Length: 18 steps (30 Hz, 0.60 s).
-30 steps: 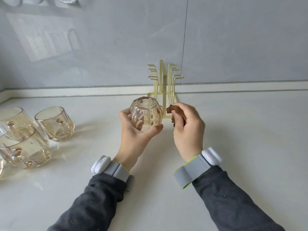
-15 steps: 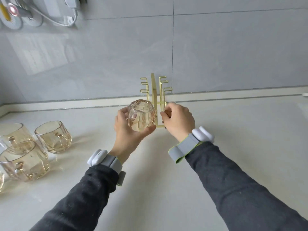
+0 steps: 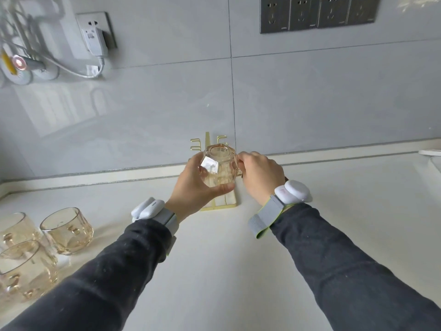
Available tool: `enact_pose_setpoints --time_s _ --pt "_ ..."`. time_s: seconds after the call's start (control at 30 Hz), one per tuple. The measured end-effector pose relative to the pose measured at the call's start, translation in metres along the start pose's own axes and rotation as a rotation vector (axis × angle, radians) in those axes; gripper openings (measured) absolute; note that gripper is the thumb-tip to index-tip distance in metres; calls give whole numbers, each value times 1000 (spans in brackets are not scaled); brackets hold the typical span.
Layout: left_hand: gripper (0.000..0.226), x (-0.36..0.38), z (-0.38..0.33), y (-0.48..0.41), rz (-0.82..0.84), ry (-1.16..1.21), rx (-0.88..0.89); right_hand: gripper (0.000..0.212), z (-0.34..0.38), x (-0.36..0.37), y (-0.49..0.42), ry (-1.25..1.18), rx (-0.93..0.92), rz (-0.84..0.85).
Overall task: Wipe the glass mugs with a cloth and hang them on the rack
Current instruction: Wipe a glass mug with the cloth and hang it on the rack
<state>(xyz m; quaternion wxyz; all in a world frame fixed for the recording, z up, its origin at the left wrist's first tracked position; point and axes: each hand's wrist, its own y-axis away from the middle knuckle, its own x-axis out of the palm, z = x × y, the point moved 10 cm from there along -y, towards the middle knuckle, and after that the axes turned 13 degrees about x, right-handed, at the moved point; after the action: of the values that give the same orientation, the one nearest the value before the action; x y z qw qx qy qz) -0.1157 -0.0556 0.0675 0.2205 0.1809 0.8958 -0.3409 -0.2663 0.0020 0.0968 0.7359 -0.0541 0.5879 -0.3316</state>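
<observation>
At the far left, three amber glass mugs (image 3: 66,231) stand upright and close together on the pale desk (image 3: 214,259). On the grey wall above them a white charger (image 3: 95,41) is plugged in. Toward the middle, the left hand (image 3: 191,187) grips a fourth faceted glass mug (image 3: 218,170). Its fingers (image 3: 194,161) are curled round the far side and the thumb lies under the near side. This mug is lifted off the desk, directly in front of the gold wire rack (image 3: 207,139) that stands near the wall (whether the glass touches a hook, I cannot tell). The right hand (image 3: 260,175) is just beside the mug on its right side, with the fingers bent toward the glass. The back of the hand hides them, so it is not clear if they hold anything. Both wrists carry a grey band with a white device. Further right, a dark socket panel (image 3: 319,13) sits high on the wall, and a white tray (image 3: 429,152) shows at the edge.
</observation>
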Motion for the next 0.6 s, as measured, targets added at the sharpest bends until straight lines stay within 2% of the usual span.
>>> enact_pose_setpoints --time_s 0.17,0.3,0.5,0.6 --pt "101 7 -18 -27 44 -69 36 20 -14 -16 -23 10 58 -105" --pt "107 7 -31 -49 51 -212 68 15 -26 -28 -41 26 136 -154" --pt "86 -2 -54 -79 28 -540 179 15 -31 -31 -61 43 209 -150" --pt "83 -6 -53 -88 56 -664 169 15 -30 -26 -69 43 188 -149"
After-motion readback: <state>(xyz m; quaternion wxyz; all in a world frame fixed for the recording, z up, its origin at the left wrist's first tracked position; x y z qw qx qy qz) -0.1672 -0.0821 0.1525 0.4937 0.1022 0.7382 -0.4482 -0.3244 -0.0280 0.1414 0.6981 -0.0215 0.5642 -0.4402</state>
